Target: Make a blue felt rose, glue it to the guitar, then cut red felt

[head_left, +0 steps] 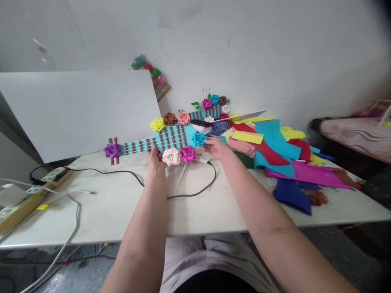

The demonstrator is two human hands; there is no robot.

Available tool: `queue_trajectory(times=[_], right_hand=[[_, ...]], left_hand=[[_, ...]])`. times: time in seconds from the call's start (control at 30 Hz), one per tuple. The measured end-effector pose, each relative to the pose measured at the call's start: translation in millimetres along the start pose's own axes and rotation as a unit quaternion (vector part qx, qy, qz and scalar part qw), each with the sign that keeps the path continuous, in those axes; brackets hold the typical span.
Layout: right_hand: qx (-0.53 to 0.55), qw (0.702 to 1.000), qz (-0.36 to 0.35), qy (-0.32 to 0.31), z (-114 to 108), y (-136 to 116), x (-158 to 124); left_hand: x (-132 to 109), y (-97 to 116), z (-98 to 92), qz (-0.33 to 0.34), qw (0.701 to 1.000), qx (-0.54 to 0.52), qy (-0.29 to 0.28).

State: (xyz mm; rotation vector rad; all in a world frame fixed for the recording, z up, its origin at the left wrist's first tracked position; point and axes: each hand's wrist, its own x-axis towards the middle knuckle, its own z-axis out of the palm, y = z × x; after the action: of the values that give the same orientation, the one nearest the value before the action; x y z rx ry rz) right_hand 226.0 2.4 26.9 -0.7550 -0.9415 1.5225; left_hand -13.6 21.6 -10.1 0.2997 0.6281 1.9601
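Both hands hold a handmade toy lute (170, 138) above the table, its neck pointing left. It has a turquoise body, brown frets and pale strings. My left hand (155, 158) grips the lower edge where the neck meets the body; some fingers are hidden behind it. My right hand (214, 147) pinches the right end at a blue paper flower (199, 139). White-pink (171, 156) and magenta flowers (187, 154) line the lower edge. Yellow (157, 124), brown and pink ones sit along the top. A purple flower (112, 150) covers the peg end.
A glue gun (201, 160) with a black cord lies under the lute. Coloured crepe paper (271, 142) is heaped at the right. A second turquoise lute (207, 112) and a white board (79, 110) lean at the wall. A power strip (33, 199) with cables lies left.
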Motion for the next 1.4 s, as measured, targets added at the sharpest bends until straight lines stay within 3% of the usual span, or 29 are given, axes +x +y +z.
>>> queue_trajectory(times=[0.8, 1.4], right_hand=[[-0.064, 0.995, 0.027, 0.069, 15.8, 3.8, -2.4], [-0.083, 0.995, 0.007, 0.064, 15.4, 6.8, -0.5]], left_hand=[[-3.5, 1.6, 3.0, 0.002, 1.000, -0.019, 0.004], [-0.5, 0.2, 0.0, 0.013, 1.000, 0.008, 0.000]])
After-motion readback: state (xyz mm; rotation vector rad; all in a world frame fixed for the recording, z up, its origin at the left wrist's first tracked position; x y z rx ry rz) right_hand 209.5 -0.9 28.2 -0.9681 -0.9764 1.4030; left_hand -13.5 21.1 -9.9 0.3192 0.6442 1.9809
